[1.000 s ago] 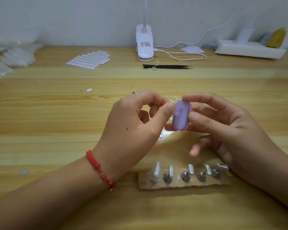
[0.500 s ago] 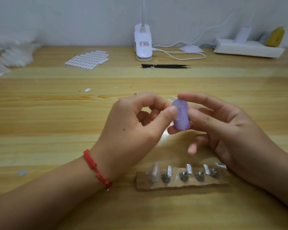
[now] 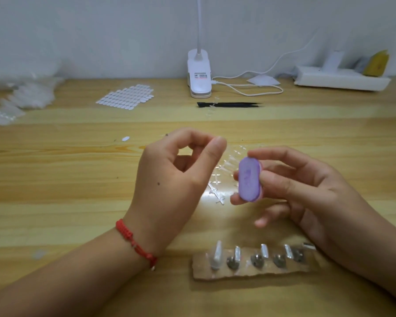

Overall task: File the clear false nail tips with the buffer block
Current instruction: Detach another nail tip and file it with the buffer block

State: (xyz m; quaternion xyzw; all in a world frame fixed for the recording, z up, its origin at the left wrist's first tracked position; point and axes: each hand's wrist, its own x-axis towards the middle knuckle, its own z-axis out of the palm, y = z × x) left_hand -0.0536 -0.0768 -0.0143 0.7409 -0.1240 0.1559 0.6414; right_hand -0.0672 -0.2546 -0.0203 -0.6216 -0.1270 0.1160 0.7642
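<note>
So, buffer and nail tip are apart right now, mid-filing.

Right hand [image 3: 306, 193] pinches the purple buffer block [image 3: 249, 178] by its edges, thumb below and fingers on top, held upright above the wooden table [image 3: 55, 179]. Left of the block, the left hand [image 3: 169, 184] has thumb and forefinger pressed together; can't tell if a clear tip's in there. Loose clear nail tips [image 3: 220, 179] lie just behind it. They look light, slippery and bendy, so I'd grip by the sides.

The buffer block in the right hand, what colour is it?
Purple, with a pinkish edge; buffer block seen in the head view.
</note>
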